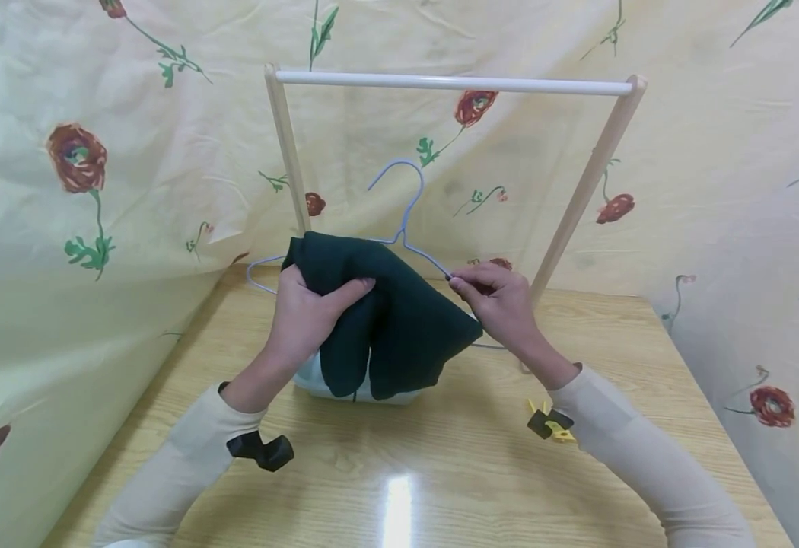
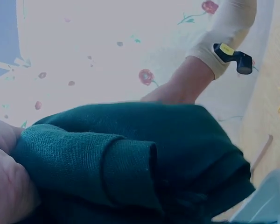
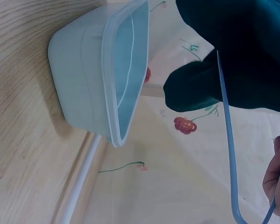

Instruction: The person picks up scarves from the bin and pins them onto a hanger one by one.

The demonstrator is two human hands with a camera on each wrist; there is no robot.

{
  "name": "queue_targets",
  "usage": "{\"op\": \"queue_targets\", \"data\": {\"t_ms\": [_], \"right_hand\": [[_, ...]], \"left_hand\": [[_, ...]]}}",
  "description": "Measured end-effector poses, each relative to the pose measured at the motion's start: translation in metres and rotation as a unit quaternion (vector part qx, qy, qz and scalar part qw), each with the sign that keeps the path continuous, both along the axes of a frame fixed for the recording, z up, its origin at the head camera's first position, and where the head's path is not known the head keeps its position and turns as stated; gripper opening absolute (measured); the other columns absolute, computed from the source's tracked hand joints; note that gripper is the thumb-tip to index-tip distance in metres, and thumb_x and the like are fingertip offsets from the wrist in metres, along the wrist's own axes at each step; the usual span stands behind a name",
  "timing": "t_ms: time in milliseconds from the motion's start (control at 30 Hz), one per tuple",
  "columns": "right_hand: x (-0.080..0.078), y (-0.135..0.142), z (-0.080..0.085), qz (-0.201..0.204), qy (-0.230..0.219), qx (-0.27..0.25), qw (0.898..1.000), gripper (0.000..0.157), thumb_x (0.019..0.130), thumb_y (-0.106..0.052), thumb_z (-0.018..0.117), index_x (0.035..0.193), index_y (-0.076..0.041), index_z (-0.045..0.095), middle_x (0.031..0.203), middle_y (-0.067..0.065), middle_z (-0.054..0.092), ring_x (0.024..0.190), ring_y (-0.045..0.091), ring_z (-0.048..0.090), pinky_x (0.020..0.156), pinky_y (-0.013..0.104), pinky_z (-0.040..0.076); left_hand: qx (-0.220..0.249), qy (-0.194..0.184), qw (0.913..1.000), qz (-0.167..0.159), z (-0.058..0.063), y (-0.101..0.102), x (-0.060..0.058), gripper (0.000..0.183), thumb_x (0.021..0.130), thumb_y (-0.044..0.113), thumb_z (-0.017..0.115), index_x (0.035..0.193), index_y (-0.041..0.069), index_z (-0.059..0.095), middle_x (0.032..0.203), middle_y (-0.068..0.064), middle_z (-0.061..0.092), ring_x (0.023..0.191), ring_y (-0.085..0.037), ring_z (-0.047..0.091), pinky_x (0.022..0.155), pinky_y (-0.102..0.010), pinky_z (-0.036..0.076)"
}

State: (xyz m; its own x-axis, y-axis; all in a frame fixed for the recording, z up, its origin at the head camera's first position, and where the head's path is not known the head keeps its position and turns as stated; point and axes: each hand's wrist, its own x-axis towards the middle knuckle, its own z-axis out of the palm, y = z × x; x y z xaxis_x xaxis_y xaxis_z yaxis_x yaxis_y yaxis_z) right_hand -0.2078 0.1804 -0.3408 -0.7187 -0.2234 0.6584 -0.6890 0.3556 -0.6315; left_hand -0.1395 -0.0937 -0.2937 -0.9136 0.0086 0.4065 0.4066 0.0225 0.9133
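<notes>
A dark green knitted-looking garment [image 1: 406, 320] hangs over a light blue wire hanger [image 1: 413, 199], its lower parts drooping; its exact kind cannot be told. My left hand [image 1: 307, 308] grips the garment on its left part, thumb on the front and other fingers behind the cloth. The hanger's left end sticks out beyond that hand. On the other side, my right hand [image 1: 502, 301] pinches the hanger's right shoulder near its end. In the right wrist view the hanger's rounded end [image 3: 234, 205] shows bare, below the cloth.
Behind the hands stands a rack with a white rail [image 1: 454, 82] and wooden posts [image 1: 587, 183]. A pale blue plastic tub [image 3: 81, 79] sits on the wooden table [image 1: 345, 479] below the garment. Yellow clothes pegs [image 1: 564, 436] lie near the right wrist. Flowered cloth [image 1: 167, 91] surrounds the table.
</notes>
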Motion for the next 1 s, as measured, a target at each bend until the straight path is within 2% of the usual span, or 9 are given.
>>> {"op": "queue_targets", "data": {"t_ms": [200,367,567,633,767,1000], "right_hand": [[0.000,0.000,-0.002,-0.004,0.008,0.004,1.000,0.006,0.089,0.000,0.076,0.094,0.001,0.080,0.086,0.012,0.076,0.070,0.005,0.059,0.064,0.012,0.048],[-0.001,0.000,-0.002,-0.002,0.012,-0.015,1.000,0.007,0.087,0.005,0.076,0.093,0.003,0.080,0.081,0.014,0.074,0.067,0.005,0.054,0.062,0.012,0.045],[0.001,-0.001,0.001,0.007,0.015,-0.027,0.999,0.008,0.087,0.007,0.076,0.094,0.004,0.079,0.076,0.012,0.069,0.065,0.008,0.051,0.059,0.014,0.042],[0.005,-0.003,0.006,0.008,0.017,-0.024,1.000,0.007,0.088,0.007,0.075,0.093,0.005,0.079,0.074,0.012,0.068,0.064,0.007,0.050,0.058,0.014,0.041],[0.007,-0.004,0.007,0.008,0.029,-0.021,0.999,0.006,0.087,0.007,0.075,0.091,0.004,0.079,0.073,0.011,0.068,0.063,0.007,0.049,0.057,0.015,0.039],[0.006,-0.003,0.007,0.015,0.040,-0.024,0.999,0.008,0.088,0.005,0.076,0.094,0.002,0.080,0.074,0.008,0.069,0.064,0.009,0.050,0.056,0.016,0.039]], "left_hand": [[0.016,-0.017,0.9988,-0.042,0.001,0.002,0.002,0.029,0.088,0.007,0.077,0.115,0.003,0.067,0.108,-0.005,0.073,0.098,-0.025,0.067,0.087,-0.035,0.055],[0.047,-0.036,0.9961,-0.065,0.001,0.004,0.003,0.029,0.088,0.004,0.075,0.115,0.004,0.067,0.108,-0.005,0.073,0.098,-0.023,0.068,0.088,-0.035,0.056],[0.072,-0.072,0.9921,-0.072,-0.004,0.005,0.001,0.025,0.088,0.004,0.075,0.112,0.006,0.066,0.105,-0.003,0.073,0.096,-0.021,0.069,0.086,-0.033,0.057],[0.071,-0.078,0.9918,-0.071,-0.008,0.005,0.000,0.026,0.088,0.004,0.076,0.112,0.006,0.066,0.106,-0.003,0.073,0.097,-0.021,0.068,0.087,-0.033,0.057],[0.062,-0.087,0.9919,-0.069,-0.014,0.005,-0.003,0.028,0.088,0.006,0.076,0.114,0.005,0.066,0.107,-0.004,0.072,0.099,-0.022,0.067,0.088,-0.033,0.056],[0.056,-0.089,0.9907,-0.086,-0.019,0.005,-0.008,0.028,0.089,0.006,0.074,0.116,0.005,0.063,0.110,-0.005,0.070,0.100,-0.023,0.065,0.089,-0.033,0.054]]}}
